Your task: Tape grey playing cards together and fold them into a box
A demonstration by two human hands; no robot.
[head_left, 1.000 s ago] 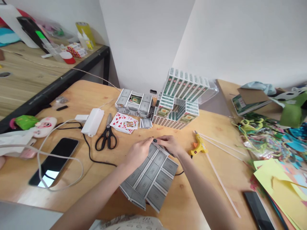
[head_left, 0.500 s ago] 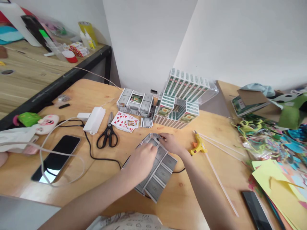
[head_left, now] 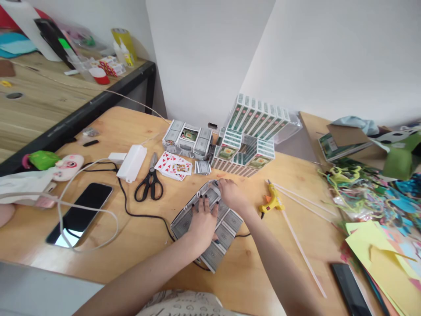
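A panel of grey-backed playing cards [head_left: 213, 253], joined edge to edge with a raised rim along its far left side, lies on the table in front of me. My left hand [head_left: 202, 224] rests flat on the panel with its fingers spread. At the far corner my right hand [head_left: 232, 195] is closed round the panel's edge, its fingertips partly hidden. Beyond it are a fan of face-up playing cards [head_left: 171, 166], a small stack of cards [head_left: 202, 167] and a box shape built from cards [head_left: 203, 142].
Black-handled scissors [head_left: 149, 184] and a white power adapter [head_left: 132, 162] lie left, with a phone [head_left: 82, 213] and cables nearer me. To the right are a yellow glue gun [head_left: 272, 199], glue sticks [head_left: 304, 253] and coloured paper [head_left: 378, 263]. Green card boxes [head_left: 258, 116] stand against the wall.
My left hand has opened from a closed shape and now lies flat on the card panel. My right hand stays at the far corner, slightly shifted.
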